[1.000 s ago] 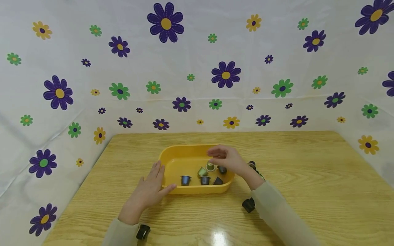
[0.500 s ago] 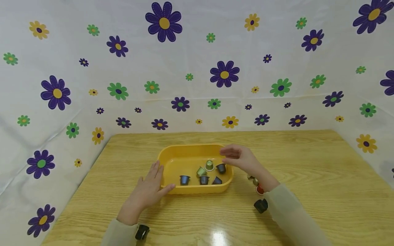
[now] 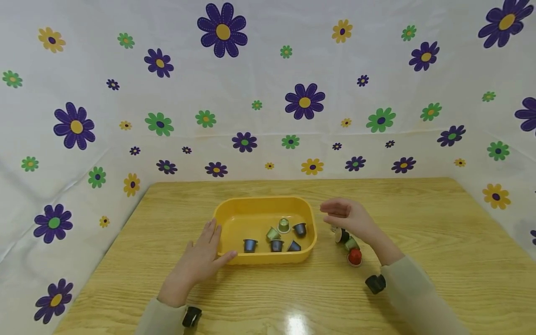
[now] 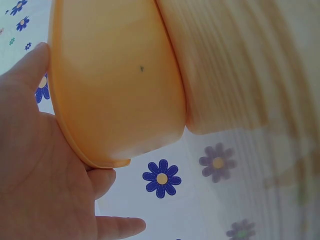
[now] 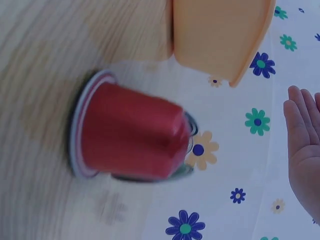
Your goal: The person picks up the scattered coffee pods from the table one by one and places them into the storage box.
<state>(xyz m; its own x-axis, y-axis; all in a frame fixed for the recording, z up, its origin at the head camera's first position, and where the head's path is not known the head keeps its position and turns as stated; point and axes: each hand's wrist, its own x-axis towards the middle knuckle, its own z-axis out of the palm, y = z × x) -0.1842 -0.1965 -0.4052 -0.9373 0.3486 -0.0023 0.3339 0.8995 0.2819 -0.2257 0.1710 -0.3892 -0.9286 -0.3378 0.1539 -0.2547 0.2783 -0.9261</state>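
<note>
My left hand rests on the left end of a yellow plastic tub, its thumb over the front rim and its fingers along the side. Inside the tub lie a blue coffee capsule, two green capsules and several dark ones. Just beyond the tub's right end, my right hand hovers with fingers extended, holding nothing. Below it on the table are a red coffee capsule, a green capsule and a black capsule; another is partly hidden by the hand.
The wooden table runs back to a white flowered cloth that also hangs at both sides. Black wrist-camera mounts show beside both sleeves.
My right hand has moved right, from over the tub to past its right end, uncovering the dark capsule inside and the red and green ones outside. The left hand stays put.
</note>
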